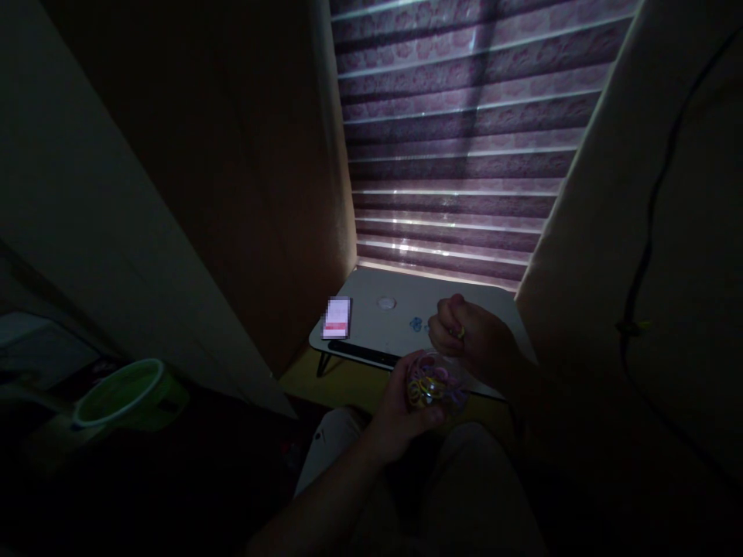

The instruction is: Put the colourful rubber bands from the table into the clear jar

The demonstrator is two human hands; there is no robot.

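My left hand [403,410] is wrapped round a clear round tub [458,402] of coloured hair ties [429,387], mostly yellow and purple, above my lap. Just above it, to the right, my right hand [467,329] is closed in a fist over the table. A bit of a yellow hair tie [460,333] shows at its curled fingers; the rest is hidden in the palm. Close to that fist, some small blue hair ties [416,325] lie on the white folding table [371,329]. A clear round lid [386,303] rests farther back on the tabletop.
A phone [336,318] with a lit, blurred screen stands at the table's left edge. Behind the table hangs a purple striped blind [453,170]. Walls close in on both sides. A green tub [131,394] is at the lower left, and a dark cable [653,201] hangs at right.
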